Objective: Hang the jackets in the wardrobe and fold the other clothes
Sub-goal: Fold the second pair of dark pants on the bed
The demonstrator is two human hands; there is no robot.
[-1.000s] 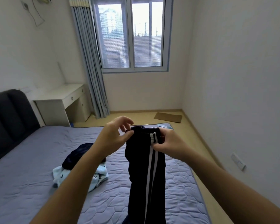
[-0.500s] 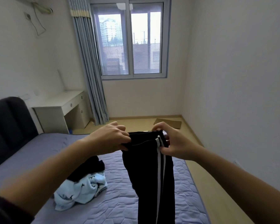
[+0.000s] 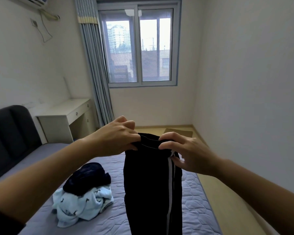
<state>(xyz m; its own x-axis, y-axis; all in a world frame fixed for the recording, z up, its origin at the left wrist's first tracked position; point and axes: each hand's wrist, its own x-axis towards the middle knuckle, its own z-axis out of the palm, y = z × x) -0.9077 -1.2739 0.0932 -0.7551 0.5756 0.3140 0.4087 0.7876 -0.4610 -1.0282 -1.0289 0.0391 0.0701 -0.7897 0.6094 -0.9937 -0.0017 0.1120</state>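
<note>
both hands — left hand (image 3: 116,139) + right hand (image 3: 187,154) — pinch waistband of black track pants (image 3: 151,187), held up over bed (image 3: 190,199) | not folded yet | dark + pale-blue clothes pile (image 3: 85,192) on bed unfolded | wardrobe not in view

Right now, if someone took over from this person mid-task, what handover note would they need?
The left hand pinches the left corner of the black trousers at the waistband.
The right hand pinches the right corner, by the white side stripes.
The trousers hang unfolded above the bed. A dark garment lies crumpled on a light blue printed garment on the bed.
Done: nothing in view is folded.
Left: fold the trousers, sort the heap, and hang any jackets. No wardrobe is in view.
</note>
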